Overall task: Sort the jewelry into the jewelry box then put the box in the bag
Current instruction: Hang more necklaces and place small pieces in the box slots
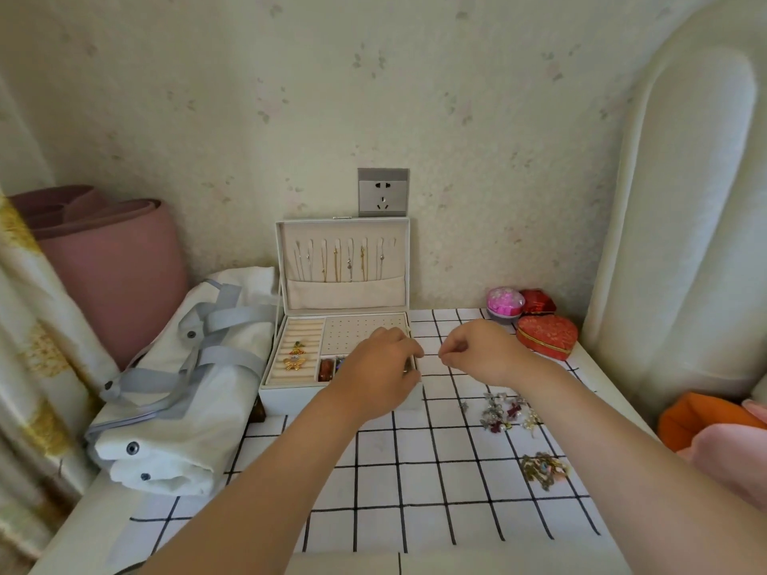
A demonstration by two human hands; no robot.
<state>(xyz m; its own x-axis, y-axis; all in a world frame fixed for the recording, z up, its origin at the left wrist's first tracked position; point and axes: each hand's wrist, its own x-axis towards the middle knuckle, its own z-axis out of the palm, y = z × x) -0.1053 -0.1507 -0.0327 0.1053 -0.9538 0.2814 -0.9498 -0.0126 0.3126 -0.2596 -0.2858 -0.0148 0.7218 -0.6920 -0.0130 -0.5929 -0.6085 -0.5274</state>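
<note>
Both the left hand (pixel 384 361) and the right hand (pixel 477 350) have pinched fingers; what they hold is too small to tell. The open jewelry box (pixel 290 392) lies under the left fingers.

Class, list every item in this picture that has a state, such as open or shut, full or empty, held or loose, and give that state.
jewelry box: open, lid upright
earring panel: empty
ring rolls: partly filled
lid hooks: necklaces hanging
bag: lying flat, folded
heart-shaped box: shut
loose jewelry: unsorted on cloth
left hand: fingers pinched
right hand: fingers pinched
</note>
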